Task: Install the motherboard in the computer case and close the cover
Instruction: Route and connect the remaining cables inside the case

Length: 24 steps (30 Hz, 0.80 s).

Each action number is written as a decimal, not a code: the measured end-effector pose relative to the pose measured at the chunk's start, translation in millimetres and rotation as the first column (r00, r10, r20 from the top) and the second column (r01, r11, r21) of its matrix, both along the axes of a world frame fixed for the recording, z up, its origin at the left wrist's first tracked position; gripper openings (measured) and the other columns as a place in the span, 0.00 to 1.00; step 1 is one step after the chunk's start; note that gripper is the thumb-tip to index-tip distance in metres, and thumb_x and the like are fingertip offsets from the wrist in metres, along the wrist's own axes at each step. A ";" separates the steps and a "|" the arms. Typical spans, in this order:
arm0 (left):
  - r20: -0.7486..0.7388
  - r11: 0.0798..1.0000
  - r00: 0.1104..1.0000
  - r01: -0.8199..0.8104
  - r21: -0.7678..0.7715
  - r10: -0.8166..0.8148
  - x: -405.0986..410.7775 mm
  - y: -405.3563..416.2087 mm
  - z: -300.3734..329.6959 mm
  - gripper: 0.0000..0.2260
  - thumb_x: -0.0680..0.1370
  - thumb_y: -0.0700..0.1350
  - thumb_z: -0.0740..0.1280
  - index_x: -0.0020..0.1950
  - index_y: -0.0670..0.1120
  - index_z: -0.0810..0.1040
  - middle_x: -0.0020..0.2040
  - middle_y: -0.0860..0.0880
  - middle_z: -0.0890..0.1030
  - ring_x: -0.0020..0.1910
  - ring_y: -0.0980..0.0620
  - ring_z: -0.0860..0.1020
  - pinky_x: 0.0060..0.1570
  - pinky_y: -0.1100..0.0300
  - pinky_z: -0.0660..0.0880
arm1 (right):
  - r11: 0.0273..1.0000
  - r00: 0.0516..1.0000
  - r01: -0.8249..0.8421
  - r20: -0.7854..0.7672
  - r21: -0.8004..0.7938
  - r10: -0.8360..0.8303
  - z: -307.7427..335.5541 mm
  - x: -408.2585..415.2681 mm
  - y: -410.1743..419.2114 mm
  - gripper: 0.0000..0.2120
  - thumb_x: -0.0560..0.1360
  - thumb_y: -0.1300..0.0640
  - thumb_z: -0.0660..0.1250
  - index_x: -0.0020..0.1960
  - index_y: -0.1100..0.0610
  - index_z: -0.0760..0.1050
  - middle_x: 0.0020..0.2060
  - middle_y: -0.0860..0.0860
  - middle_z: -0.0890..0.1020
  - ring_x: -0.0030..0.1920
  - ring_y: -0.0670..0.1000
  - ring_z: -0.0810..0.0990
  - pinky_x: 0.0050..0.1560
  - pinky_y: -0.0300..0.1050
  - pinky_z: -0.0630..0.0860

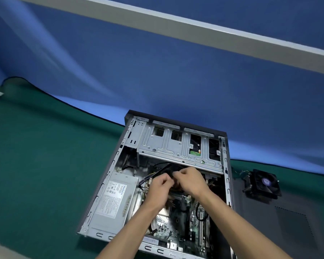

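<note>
Room: blue fabric backdrop (pixel 176 71) crossed by a pale grey beam (pixel 195 32).
Surface (pixel 36 156): dark green matte mat.
Computer case (pixel 108 176): open, lying flat — bare stamped metal.
Motherboard (pixel 176 221): inside the case.
Left hand (pixel 160 185), right hand (pixel 192 181): both pinching black cables (pixel 169 170).
Cover (pixel 281 221): dark, flat, right of the case — fan cooler (pixel 263 184) nearby.

power supply (pixel 114 200) | white label with print | too small to read
</note>
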<state>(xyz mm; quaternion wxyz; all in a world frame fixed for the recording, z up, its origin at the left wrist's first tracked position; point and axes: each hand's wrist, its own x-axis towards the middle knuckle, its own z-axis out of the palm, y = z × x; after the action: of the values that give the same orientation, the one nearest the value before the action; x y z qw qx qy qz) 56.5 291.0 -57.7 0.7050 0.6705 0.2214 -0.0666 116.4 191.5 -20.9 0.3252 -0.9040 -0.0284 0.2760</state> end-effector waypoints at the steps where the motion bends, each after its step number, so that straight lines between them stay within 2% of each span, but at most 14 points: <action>1: -0.024 0.999 1.000 -0.010 -0.052 0.009 0.1 0.6 1.0 0.15 0.79 0.35 0.60 0.31 0.43 0.71 0.30 0.50 0.73 0.28 0.54 0.73 0.25 0.64 0.70 | 1.000 1.000 0.024 -0.014 0.011 -0.024 -2.4 -0.1 -1.2 0.17 0.77 0.55 0.61 0.34 0.64 0.77 0.27 0.54 0.78 0.30 0.51 0.72 0.35 0.50 0.73; 3: -0.108 0.988 0.991 -0.088 -0.129 0.074 1.3 2.6 1.9 0.16 0.79 0.37 0.58 0.31 0.41 0.71 0.32 0.46 0.78 0.27 0.50 0.75 0.22 0.63 0.71 | 0.999 0.999 0.036 -0.017 0.025 -0.035 -5.1 -0.7 -6.0 0.16 0.78 0.57 0.60 0.36 0.60 0.79 0.32 0.54 0.82 0.30 0.49 0.75 0.34 0.46 0.74; 5: -0.192 0.991 0.976 -0.120 -0.067 0.106 3.2 5.8 1.2 0.13 0.80 0.37 0.56 0.37 0.41 0.73 0.38 0.45 0.79 0.29 0.50 0.74 0.24 0.61 0.72 | 0.996 0.999 0.028 -0.021 0.081 -0.026 -3.9 -0.8 -13.3 0.16 0.81 0.56 0.59 0.37 0.55 0.77 0.27 0.48 0.79 0.23 0.45 0.71 0.26 0.37 0.68; 7: -0.221 1.000 0.975 -0.017 0.002 0.017 3.7 8.1 -0.3 0.10 0.78 0.34 0.56 0.51 0.45 0.73 0.42 0.46 0.77 0.31 0.52 0.74 0.25 0.61 0.71 | 0.991 1.000 0.009 0.003 0.132 -0.010 0.9 1.0 -20.8 0.16 0.82 0.56 0.58 0.38 0.54 0.77 0.24 0.46 0.74 0.19 0.41 0.66 0.23 0.34 0.63; 9: -0.201 0.989 0.969 0.145 -0.020 -0.146 3.7 5.0 -2.1 0.17 0.77 0.32 0.57 0.58 0.51 0.71 0.46 0.48 0.77 0.30 0.53 0.76 0.23 0.63 0.70 | 0.988 0.999 -0.024 0.030 0.150 0.020 6.3 3.0 -27.3 0.15 0.82 0.55 0.59 0.40 0.54 0.79 0.23 0.45 0.72 0.21 0.40 0.66 0.25 0.33 0.62; 11: -0.173 0.968 0.953 0.246 -0.039 -0.249 4.1 -2.9 -2.0 0.15 0.76 0.33 0.61 0.59 0.49 0.71 0.48 0.46 0.79 0.33 0.54 0.81 0.24 0.62 0.72 | 0.982 0.999 -0.036 0.006 0.188 0.035 11.7 3.0 -31.8 0.15 0.82 0.54 0.59 0.41 0.54 0.80 0.22 0.44 0.72 0.22 0.40 0.67 0.26 0.32 0.62; 13: -0.175 0.972 0.956 0.231 -0.038 -0.234 5.0 -9.2 -5.1 0.12 0.77 0.35 0.62 0.58 0.46 0.71 0.52 0.42 0.79 0.43 0.47 0.82 0.28 0.61 0.75 | 0.972 0.997 -0.020 -0.067 0.235 0.037 16.8 0.9 -34.8 0.15 0.82 0.53 0.59 0.41 0.54 0.80 0.20 0.44 0.71 0.20 0.40 0.66 0.24 0.31 0.62; 14: -0.182 0.980 0.963 0.198 -0.033 -0.201 5.4 -10.1 -6.0 0.11 0.78 0.36 0.62 0.58 0.45 0.70 0.54 0.40 0.78 0.44 0.46 0.81 0.29 0.60 0.75 | 0.967 0.993 -0.003 -0.112 0.255 0.032 19.0 0.1 -36.6 0.15 0.82 0.53 0.59 0.41 0.54 0.80 0.20 0.44 0.70 0.18 0.41 0.65 0.22 0.30 0.62; 16: -0.186 0.992 0.974 0.127 -0.007 -0.126 6.0 -8.1 -7.6 0.13 0.78 0.35 0.60 0.61 0.46 0.67 0.53 0.40 0.76 0.36 0.49 0.79 0.27 0.61 0.72 | 0.960 0.981 0.030 -0.191 0.279 0.025 22.3 -1.0 -41.0 0.15 0.82 0.53 0.59 0.42 0.55 0.80 0.19 0.46 0.69 0.17 0.42 0.64 0.20 0.32 0.61; 18: -0.141 0.991 0.981 0.132 0.002 -0.130 5.5 -3.4 -6.2 0.15 0.78 0.34 0.60 0.61 0.49 0.69 0.48 0.41 0.77 0.30 0.51 0.74 0.23 0.62 0.68 | 0.958 0.973 0.040 -0.229 0.283 0.027 23.7 -1.8 -43.7 0.15 0.81 0.53 0.59 0.43 0.56 0.80 0.20 0.47 0.68 0.17 0.43 0.63 0.21 0.34 0.61; 21: -0.098 0.971 0.966 0.238 -0.030 -0.240 0.6 -2.4 -3.7 0.13 0.77 0.34 0.62 0.50 0.52 0.77 0.45 0.40 0.81 0.25 0.56 0.71 0.21 0.63 0.66 | 0.961 0.975 0.066 -0.221 0.268 -0.005 22.2 -3.8 -43.6 0.15 0.81 0.52 0.60 0.42 0.55 0.81 0.21 0.47 0.69 0.18 0.43 0.65 0.21 0.34 0.62; 24: -0.089 0.971 0.967 0.232 -0.057 -0.237 -2.5 -5.8 -4.0 0.09 0.77 0.34 0.63 0.45 0.48 0.77 0.39 0.45 0.81 0.22 0.60 0.72 0.22 0.66 0.66 | 0.957 0.973 0.131 -0.221 0.258 -0.074 18.6 -3.8 -41.5 0.13 0.80 0.52 0.62 0.40 0.56 0.78 0.23 0.47 0.72 0.19 0.43 0.67 0.22 0.34 0.63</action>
<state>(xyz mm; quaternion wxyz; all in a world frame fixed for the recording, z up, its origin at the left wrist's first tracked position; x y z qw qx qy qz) 54.1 285.2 -61.7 0.6959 0.6717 0.1724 -0.1865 112.6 150.0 -2.2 0.4608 -0.8174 0.0156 0.3455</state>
